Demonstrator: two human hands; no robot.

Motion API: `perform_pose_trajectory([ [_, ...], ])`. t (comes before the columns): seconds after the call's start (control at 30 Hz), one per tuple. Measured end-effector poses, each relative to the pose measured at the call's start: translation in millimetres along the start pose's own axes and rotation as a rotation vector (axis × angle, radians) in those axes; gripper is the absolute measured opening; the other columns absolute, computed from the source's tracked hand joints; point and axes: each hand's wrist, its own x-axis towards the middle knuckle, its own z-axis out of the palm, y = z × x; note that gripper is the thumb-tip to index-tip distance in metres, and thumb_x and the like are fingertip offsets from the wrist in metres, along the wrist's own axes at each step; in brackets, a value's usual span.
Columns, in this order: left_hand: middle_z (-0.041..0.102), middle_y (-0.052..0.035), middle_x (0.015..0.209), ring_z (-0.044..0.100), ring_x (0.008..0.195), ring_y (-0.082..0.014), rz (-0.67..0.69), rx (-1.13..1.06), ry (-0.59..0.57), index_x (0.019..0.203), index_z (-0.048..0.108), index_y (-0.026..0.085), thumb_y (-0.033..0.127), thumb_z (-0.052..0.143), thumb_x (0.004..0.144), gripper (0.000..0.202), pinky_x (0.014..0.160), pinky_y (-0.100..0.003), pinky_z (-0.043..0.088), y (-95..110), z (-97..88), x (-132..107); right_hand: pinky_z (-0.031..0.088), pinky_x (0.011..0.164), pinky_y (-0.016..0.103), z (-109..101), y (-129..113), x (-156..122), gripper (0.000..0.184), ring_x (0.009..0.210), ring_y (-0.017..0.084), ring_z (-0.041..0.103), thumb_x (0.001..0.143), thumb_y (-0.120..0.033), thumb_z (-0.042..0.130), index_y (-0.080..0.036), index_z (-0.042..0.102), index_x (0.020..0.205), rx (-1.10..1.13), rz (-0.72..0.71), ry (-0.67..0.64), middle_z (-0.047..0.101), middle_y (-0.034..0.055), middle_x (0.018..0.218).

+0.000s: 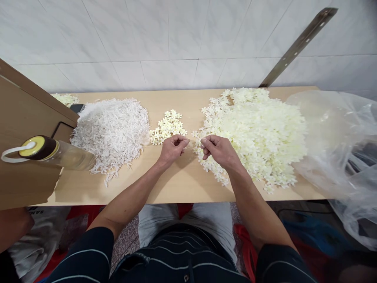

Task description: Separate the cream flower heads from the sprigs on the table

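My left hand (pixel 174 150) is closed in a pinch over the middle of the table, just in front of a small group of pale yellow artificial flowers (pixel 170 126). Facing it, a short gap away, my right hand (pixel 218 150) is pinched too, by the left edge of a large heap of cream-white artificial flowers (pixel 262 129). Whatever is between the fingertips of either hand is too small to make out. To the left lies a heap of thin white stick-like pieces (pixel 113 127).
A clear bottle with a yellow-and-brown lid (pixel 39 147) leans beside a cardboard panel (pixel 26 129) at left. A clear plastic bag (pixel 332 137) covers the table's right end. A metal strip (pixel 297 47) rises against the tiled wall. Another person's arm (pixel 14 228) shows lower left.
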Motion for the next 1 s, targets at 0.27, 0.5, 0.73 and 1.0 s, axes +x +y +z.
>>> perform_pose_trajectory([
  [0.27, 0.058, 0.0022, 0.062, 0.053, 0.05, -0.0088, -0.012, -0.013, -0.046, 0.084, 0.071, 0.017, 0.051, 0.081, 0.08, 0.036, 0.048, -0.022, 0.044, -7.1, 0.6, 1.6, 0.048, 0.045, 0.027, 2.9, 1.7, -5.5, 0.056, 0.045, 0.013, 0.061, 0.089, -0.074, 0.062, -0.021, 0.052, 0.074, 0.089, 0.015, -0.037, 0.051, -0.0034, 0.06],
  [0.5, 0.057, 0.0014, 0.063, 0.052, 0.051, -0.0089, -0.068, -0.074, -0.108, 0.085, 0.073, 0.015, 0.051, 0.083, 0.078, 0.038, 0.049, -0.022, 0.043, -3.5, 0.5, 0.2, 0.049, 0.049, 0.028, 1.8, -0.9, -2.8, 0.054, 0.047, 0.013, 0.059, 0.09, -0.071, 0.064, -0.021, 0.055, 0.07, 0.077, -0.023, 0.044, 0.057, -0.0008, 0.061],
  [0.73, 0.055, 0.0016, 0.067, 0.048, 0.051, -0.0062, -0.319, -0.289, -0.282, 0.091, 0.075, 0.014, 0.054, 0.087, 0.072, 0.046, 0.047, -0.02, 0.038, 6.1, -1.1, -0.4, 0.047, 0.048, 0.027, 4.8, 0.8, -2.1, 0.057, 0.047, 0.014, 0.058, 0.085, -0.074, 0.068, -0.021, 0.057, 0.066, -0.058, -0.037, -0.013, 0.057, -0.0006, 0.056],
  [1.0, 0.053, 0.0043, 0.062, 0.047, 0.049, -0.0056, -0.377, -0.305, -0.293, 0.081, 0.067, 0.014, 0.047, 0.095, 0.062, 0.048, 0.045, -0.019, 0.036, 6.4, 0.3, -0.8, 0.048, 0.049, 0.026, 6.8, 11.2, 0.5, 0.055, 0.046, 0.014, 0.061, 0.09, -0.07, 0.064, -0.019, 0.063, 0.07, -0.099, 0.015, -0.121, 0.061, 0.0003, 0.057],
])
